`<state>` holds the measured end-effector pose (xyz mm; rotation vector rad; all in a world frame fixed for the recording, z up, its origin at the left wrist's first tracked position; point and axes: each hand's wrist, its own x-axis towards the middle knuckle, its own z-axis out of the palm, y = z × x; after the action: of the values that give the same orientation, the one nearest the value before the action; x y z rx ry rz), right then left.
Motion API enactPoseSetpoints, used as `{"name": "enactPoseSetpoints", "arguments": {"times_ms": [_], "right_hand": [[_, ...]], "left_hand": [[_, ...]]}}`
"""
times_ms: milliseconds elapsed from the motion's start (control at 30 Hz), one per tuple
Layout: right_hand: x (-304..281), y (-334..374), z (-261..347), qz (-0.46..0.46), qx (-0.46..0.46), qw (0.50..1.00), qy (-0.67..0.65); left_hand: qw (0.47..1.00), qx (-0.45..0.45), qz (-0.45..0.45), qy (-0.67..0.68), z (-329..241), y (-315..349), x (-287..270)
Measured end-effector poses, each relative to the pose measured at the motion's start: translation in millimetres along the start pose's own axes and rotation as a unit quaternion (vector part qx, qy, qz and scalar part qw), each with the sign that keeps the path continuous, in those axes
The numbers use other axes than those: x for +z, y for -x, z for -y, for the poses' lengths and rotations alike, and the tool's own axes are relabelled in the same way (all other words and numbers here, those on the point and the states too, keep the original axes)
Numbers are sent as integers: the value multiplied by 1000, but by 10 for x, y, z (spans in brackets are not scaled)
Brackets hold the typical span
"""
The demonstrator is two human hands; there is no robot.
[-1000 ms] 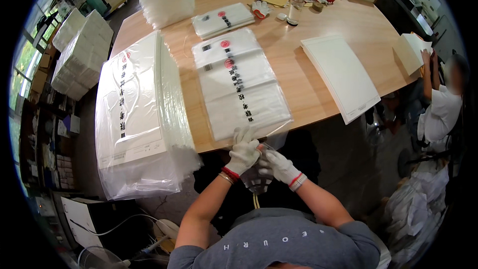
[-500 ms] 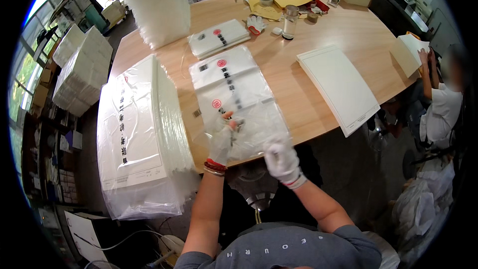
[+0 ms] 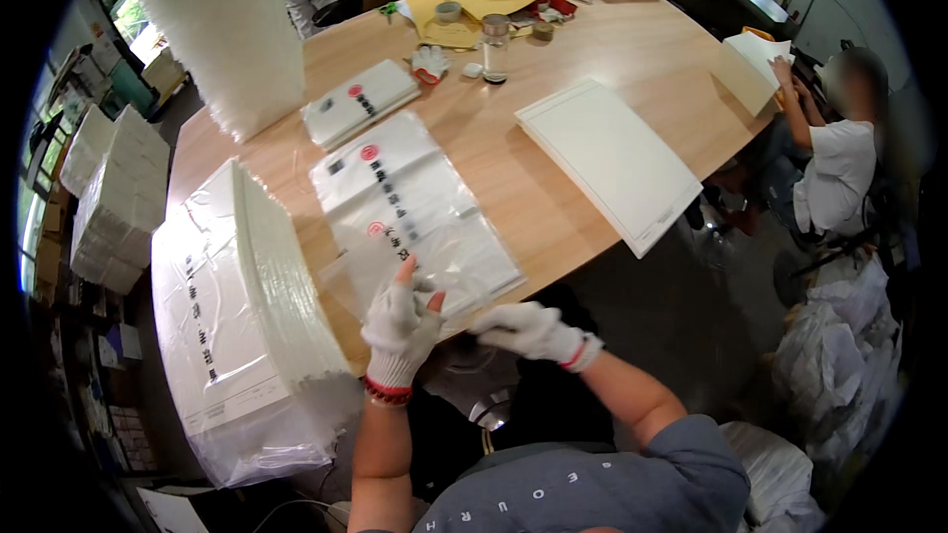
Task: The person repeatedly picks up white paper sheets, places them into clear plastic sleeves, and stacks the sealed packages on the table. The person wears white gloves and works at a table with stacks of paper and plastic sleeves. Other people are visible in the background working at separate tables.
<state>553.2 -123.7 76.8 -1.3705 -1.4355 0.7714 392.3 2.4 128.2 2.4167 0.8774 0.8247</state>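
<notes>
A stack of clear plastic bags (image 3: 395, 173), printed in black with red round marks, lies near the table's front edge. My left hand (image 3: 400, 321), in a white knit glove with bare thumb and index fingertips, is over the bags' near end. Its index finger and thumb stand apart; nothing shows between them. Thin clear film lies beside and under that hand. My right hand (image 3: 533, 332), fully gloved in white, is at the table edge to the right of the bags. Its fingers stretch leftward, and I see nothing in them.
Left stands a tall stack of bagged white sheets (image 3: 202, 336). White boards (image 3: 612, 163) lie to the right, overhanging the table edge. Behind are folded bags (image 3: 360, 104), a spare glove (image 3: 430, 64), a glass jar (image 3: 495, 51) and yellow paper (image 3: 484, 0). A person (image 3: 839, 158) sits at right.
The view has turned, so the table's things appear further left. My left hand has lifted and spread its thumb and index finger. My right hand has come closer to the left one.
</notes>
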Motion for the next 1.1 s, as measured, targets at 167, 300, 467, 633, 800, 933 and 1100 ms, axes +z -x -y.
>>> {"name": "enactPoseSetpoints", "arguments": {"times_ms": [167,300,467,633,800,933,1100], "right_hand": [[-1509,719,-465,-155,48,779,606],[-2217,978,-935,-134,86,859,486],[-2434,888,-815,-167,135,895,391],[-2042,797,-419,-120,21,765,632],[-1122,1006,302,126,-58,918,371],[-1280,1372,-108,-164,93,975,-115],[-920,1493,-271,-307,262,822,-401]], "left_hand": [[984,85,-137,-69,8,175,-112],[977,-64,-166,119,-203,404,-159],[965,48,-119,231,-545,622,64],[830,-152,313,435,-1091,390,926],[421,-472,265,728,-848,424,1837],[709,-316,360,518,-586,543,1403],[876,-244,347,230,-875,615,861]]}}
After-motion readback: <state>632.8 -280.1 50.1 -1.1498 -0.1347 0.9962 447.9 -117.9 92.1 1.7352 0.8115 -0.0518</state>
